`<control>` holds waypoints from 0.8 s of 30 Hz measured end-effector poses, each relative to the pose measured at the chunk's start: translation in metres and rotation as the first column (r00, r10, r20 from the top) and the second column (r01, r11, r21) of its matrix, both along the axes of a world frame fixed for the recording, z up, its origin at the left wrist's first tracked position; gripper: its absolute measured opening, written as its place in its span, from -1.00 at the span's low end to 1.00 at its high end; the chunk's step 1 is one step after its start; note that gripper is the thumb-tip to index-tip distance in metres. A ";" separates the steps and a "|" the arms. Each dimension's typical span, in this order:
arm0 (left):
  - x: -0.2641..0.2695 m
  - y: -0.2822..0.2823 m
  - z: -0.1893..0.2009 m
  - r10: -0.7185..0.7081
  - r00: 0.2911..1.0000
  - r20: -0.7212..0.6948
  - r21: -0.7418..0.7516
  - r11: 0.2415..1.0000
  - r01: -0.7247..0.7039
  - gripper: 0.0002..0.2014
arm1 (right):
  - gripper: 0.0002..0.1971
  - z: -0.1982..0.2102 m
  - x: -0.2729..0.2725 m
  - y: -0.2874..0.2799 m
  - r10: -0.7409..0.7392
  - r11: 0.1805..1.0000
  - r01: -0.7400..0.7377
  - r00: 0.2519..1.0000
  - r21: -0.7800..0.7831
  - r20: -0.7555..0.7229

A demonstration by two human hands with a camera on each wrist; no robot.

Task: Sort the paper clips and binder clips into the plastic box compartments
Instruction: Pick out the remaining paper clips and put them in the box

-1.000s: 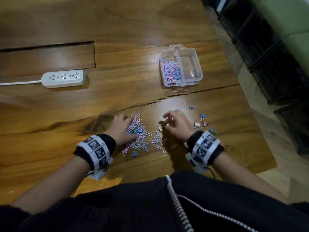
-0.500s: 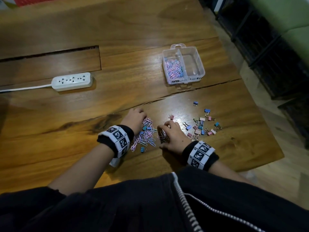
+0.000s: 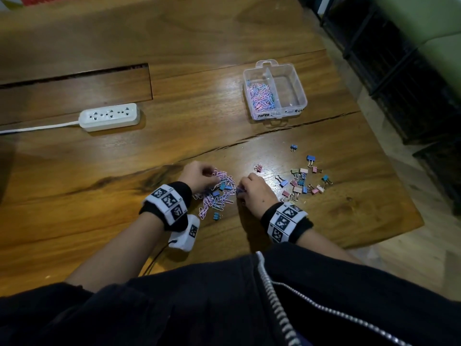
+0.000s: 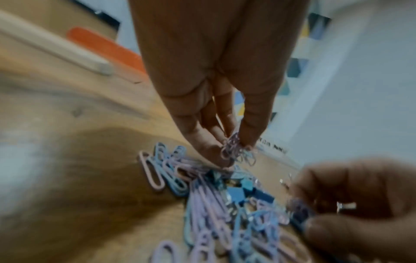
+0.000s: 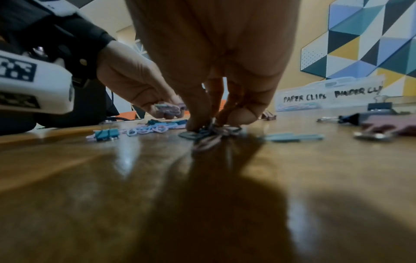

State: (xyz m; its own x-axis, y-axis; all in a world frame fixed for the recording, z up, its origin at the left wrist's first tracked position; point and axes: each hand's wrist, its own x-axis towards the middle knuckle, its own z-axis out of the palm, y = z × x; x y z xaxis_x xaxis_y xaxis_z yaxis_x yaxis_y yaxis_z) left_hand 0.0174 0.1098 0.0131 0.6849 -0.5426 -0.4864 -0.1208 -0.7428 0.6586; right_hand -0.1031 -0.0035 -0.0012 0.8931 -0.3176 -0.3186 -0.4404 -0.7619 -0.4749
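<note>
A heap of pink and blue paper clips lies on the wooden table between my hands, with a few blue binder clips mixed in. My left hand pinches a small bunch of paper clips at the heap's far left edge. My right hand pinches several paper clips against the table at the heap's right side. More binder clips lie scattered to the right. The clear plastic box stands farther back, its left compartment holding paper clips, its right one bare.
A white power strip with its cord lies at the back left. A dark crack runs across the table in front of the box. The table's right edge drops to the floor; dark shelving stands beyond.
Both hands have drawn closer together around the paper clip heap. The left hand has lifted a small bunch of clips; the right hand has closed its fingertips on clips at the heap's right.
</note>
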 end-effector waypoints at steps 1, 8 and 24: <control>0.002 0.002 0.000 0.053 0.995 -0.087 -0.051 0.997 -0.057 -0.76 | -0.80 0.001 -0.001 -0.002 0.000 1.000 0.000 1.000 0.002 -0.010; 0.006 0.005 0.010 0.227 0.639 -0.735 -0.205 0.823 -0.529 -0.85 | -0.89 0.009 -0.005 -0.014 -0.067 0.987 0.069 0.998 0.145 -0.017; 0.007 0.030 0.018 0.239 0.695 -0.678 -0.184 0.860 -0.476 -0.76 | -0.73 0.026 -0.014 -0.037 -0.504 -0.006 0.385 0.796 0.923 -0.335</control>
State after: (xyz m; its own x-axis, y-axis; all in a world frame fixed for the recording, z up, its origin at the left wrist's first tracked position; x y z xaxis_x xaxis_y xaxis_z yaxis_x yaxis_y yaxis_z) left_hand 0.0241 0.1397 0.0310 0.4718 -0.5220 -0.7106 0.6250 -0.3704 0.6871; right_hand -0.1172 -0.0404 0.0243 0.7377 -0.1726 -0.6527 -0.4223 0.6364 -0.6455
